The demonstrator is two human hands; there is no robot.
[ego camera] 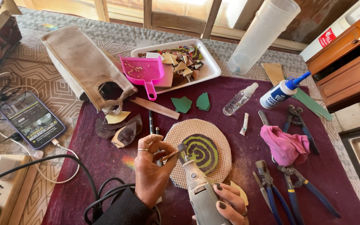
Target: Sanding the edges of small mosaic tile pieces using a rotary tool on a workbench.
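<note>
My right hand [230,204] grips a grey rotary tool [200,193] near the bottom edge, its tip pointing up toward a round mesh disc [217,139]. On the disc lies a spiral mosaic [201,152] of green and dark purple pieces. My left hand [151,166], rings on its fingers, pinches a small thin piece [172,154] right at the tool's tip, over the disc's left edge. A black cord [105,196] runs off to the left behind my sleeve.
A dark red mat [105,162] covers the table. A white tray [211,68] of tile shards holds a pink dustpan [143,71]. Green shards [181,104], a spray bottle [239,100], a glue bottle [282,91], a pink cloth [284,146], blue pliers [294,189], a phone [31,119] and a canvas bag [84,64] lie around.
</note>
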